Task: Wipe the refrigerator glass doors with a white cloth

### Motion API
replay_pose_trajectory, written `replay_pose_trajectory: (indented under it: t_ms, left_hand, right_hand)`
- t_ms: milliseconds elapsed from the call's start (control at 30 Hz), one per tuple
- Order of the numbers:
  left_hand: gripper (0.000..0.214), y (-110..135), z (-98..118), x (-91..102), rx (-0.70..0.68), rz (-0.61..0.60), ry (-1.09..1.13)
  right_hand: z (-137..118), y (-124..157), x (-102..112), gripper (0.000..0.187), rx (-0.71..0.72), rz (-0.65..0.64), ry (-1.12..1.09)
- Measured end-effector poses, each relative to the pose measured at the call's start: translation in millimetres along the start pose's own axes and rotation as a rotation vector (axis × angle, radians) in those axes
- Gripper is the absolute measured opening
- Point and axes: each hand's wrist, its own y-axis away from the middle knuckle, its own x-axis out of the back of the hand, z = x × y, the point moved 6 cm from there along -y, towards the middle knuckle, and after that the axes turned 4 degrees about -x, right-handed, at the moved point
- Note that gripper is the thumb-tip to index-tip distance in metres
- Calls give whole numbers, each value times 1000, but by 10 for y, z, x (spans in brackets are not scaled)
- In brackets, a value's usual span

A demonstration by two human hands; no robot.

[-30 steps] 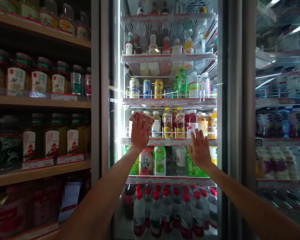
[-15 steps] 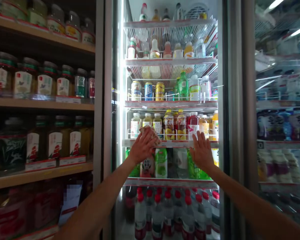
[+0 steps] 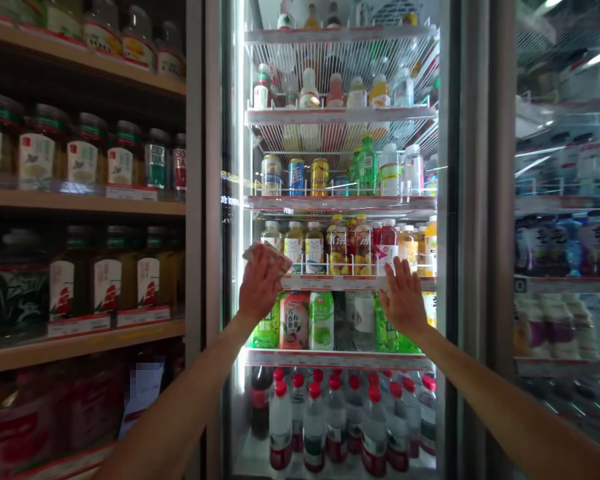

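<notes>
I stand before a lit drinks fridge with a glass door [image 3: 340, 167]. My left hand [image 3: 260, 285] presses a pale crumpled cloth [image 3: 266, 255] against the glass at mid height, near the door's left side; its fingers are closed on the cloth. My right hand [image 3: 404, 299] lies flat on the glass with fingers spread, holding nothing, close to the door's right frame [image 3: 449, 233]. Behind the glass, rows of bottles [image 3: 340, 243] and cans [image 3: 295, 177] fill the wire shelves.
Wooden shelves [image 3: 80, 207] with glass jars [image 3: 80, 157] stand to the left. A second glass-door fridge [image 3: 565, 233] sits to the right, its glass full of reflections. Red-capped bottles [image 3: 340, 420] fill the lowest fridge shelf.
My left hand with the cloth has slid across the glass, first down and right, then back left and slightly up. My right hand has stayed flat in nearly the same spot.
</notes>
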Motion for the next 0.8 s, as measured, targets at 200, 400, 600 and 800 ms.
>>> replay_pose_trajectory:
  t_ms: [200, 400, 600, 800]
  left_hand:
    - [58, 178, -67, 39, -156, -92, 54]
    - [65, 297, -222, 149, 120, 36, -50]
    - [63, 295, 90, 14, -147, -112, 74]
    - [63, 227, -47, 59, 78, 20, 36]
  right_hand:
    - [-1, -1, -6, 73, -10, 1, -6]
    - [-1, 3, -9, 73, -5, 8, 2]
    - [-11, -1, -10, 73, -12, -12, 0]
    - [11, 4, -11, 74, -24, -7, -12]
